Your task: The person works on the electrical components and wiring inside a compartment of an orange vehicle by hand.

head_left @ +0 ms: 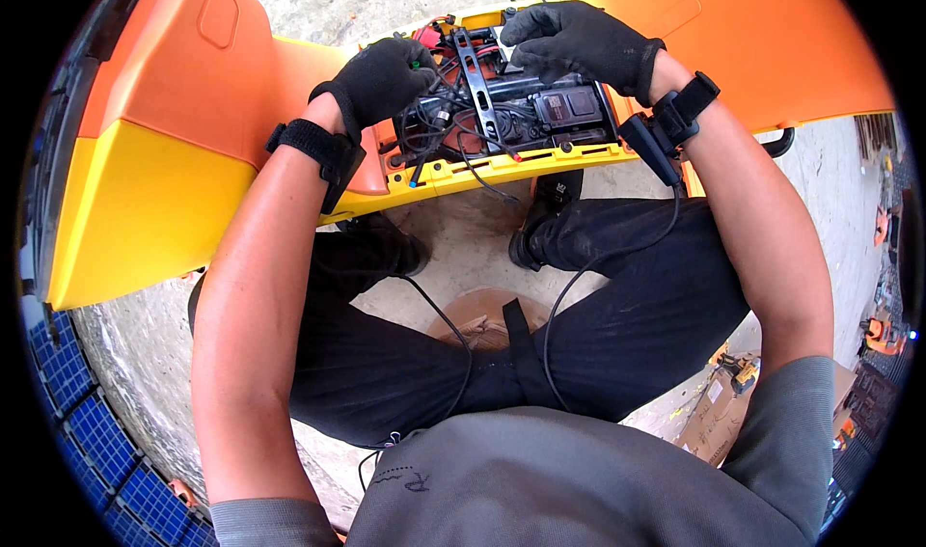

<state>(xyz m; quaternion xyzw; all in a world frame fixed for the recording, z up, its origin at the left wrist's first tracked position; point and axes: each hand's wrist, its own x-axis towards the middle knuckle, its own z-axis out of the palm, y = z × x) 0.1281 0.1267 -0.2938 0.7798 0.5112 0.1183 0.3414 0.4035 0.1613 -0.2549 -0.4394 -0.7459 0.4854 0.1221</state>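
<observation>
A yellow and orange vehicle body, seemingly a scooter, stretches across in front of me, its compartment of cables and black parts uncovered. My left hand (378, 82), in a black glove, is closed at the compartment's left side. A thin black cable (446, 86) runs from its fingertips, and a small green piece (416, 65) shows between them. My right hand (586, 47), also gloved, hovers over the compartment's far right part with fingers bent and apart. Nothing shows in it. Between the hands lies a perforated black metal bracket (475, 86). A black box-shaped unit (567, 109) sits right of that bracket.
Orange panels rise on both sides, the left one (183, 55) and the right one (743, 45). Loose cable ends hang over the yellow front edge (463, 173). Cords run from my wrist straps across my lap. Blue crates (101, 436) stand lower left, a cardboard box (716, 417) lower right.
</observation>
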